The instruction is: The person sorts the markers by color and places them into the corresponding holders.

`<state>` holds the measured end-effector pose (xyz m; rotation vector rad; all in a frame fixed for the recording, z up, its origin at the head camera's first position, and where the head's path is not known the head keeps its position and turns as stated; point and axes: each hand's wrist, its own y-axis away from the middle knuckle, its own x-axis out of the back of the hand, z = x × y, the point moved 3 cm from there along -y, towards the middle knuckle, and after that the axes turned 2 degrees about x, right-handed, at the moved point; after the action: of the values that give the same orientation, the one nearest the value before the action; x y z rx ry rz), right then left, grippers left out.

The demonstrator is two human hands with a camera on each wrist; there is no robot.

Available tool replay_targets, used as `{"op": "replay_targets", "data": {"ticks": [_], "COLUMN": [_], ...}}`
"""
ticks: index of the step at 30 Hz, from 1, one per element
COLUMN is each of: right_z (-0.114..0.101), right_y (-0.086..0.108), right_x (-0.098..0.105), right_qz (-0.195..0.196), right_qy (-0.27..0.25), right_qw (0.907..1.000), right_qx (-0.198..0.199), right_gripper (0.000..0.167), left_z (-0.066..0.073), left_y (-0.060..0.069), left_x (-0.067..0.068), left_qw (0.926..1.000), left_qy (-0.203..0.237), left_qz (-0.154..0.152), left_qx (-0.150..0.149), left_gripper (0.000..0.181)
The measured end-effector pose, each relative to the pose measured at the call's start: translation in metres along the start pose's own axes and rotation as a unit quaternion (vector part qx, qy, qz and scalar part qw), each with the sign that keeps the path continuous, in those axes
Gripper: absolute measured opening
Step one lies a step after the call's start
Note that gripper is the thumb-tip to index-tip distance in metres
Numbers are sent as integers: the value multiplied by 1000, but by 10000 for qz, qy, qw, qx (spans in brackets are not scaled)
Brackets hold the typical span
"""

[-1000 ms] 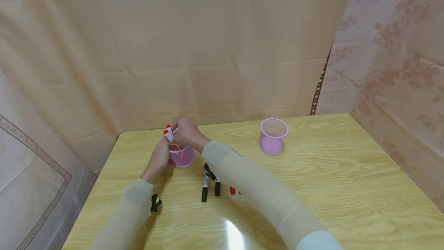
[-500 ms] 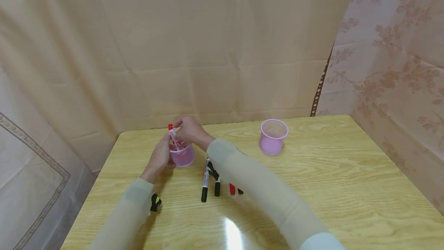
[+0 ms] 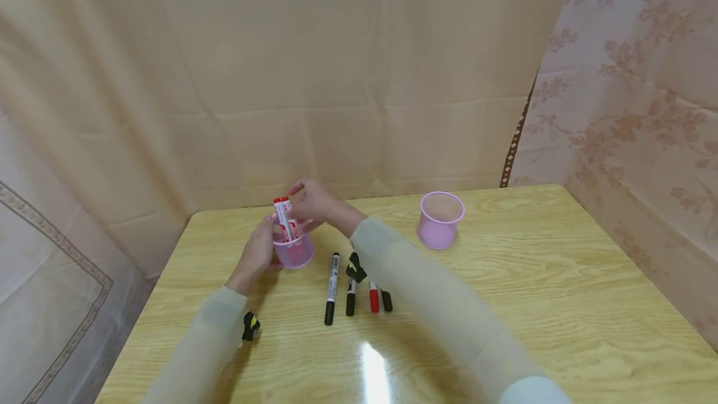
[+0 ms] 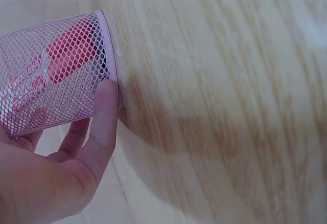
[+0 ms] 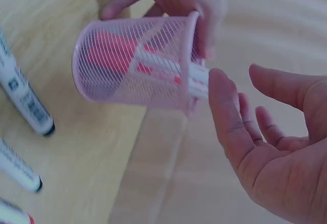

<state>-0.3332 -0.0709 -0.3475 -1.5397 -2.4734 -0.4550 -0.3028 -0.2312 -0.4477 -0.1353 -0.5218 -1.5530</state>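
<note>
Head: we see four loose black-or-red-capped markers (image 3: pixel 333 285).
Pink mesh cup (image 3: pixel 295 255): two red-topped markers (image 3: pixel 283 220) inside, left hand (image 3: pixel 259 247) gripping.
Right hand (image 3: pixel 320 206): spread.

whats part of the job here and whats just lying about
Likely in the job:
pink mesh cup in the left hand
red markers in it

Lying about, maybe for later:
black-capped markers
one red-capped marker
other pink cup

Two red-capped markers (image 3: pixel 283 220) leaning in pink mesh cup (image 3: pixel 296 256).
</note>
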Motion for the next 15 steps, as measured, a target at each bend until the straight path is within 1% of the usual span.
{"op": "replay_targets", "data": {"ticks": [3, 5, 6, 8, 10, 12, 15], "right_z": [-1, -1, 0, 1, 2, 3, 7], "right_y": [11, 21, 26, 37, 45, 53, 62], "right_x": [9, 15, 18, 23, 28, 33, 41], "right_qz": [-306, -599, -759, -1032, -1181, -1219, -1151], "right_qy": [250, 678, 938, 1497, 2118, 2626, 3261], "right_qw": [9992, 9958, 9925, 9830, 9698, 9567, 9379], "right_qx": [97, 173, 203, 237, 282, 294, 276], "right_gripper": [54, 55, 56, 58, 60, 61, 55], "left_z": [-2, -4, -4, -5, -5, -4, -1], "left_y": [2, 3, 4, 5, 5, 4, 2], "left_x": [-1, -1, -1, 0, 0, 0, -1], "left_qw": [10000, 10000, 9999, 9999, 9999, 9999, 9999], "left_qy": [-18, -49, -63, -70, -90, -92, -61], "left_qz": [36, 66, 68, 71, 84, 113, 151], "left_qx": [-8, 25, 44, 71, 63, 22, -41], "left_gripper": [81, 82, 83, 83, 82, 81, 80]}}
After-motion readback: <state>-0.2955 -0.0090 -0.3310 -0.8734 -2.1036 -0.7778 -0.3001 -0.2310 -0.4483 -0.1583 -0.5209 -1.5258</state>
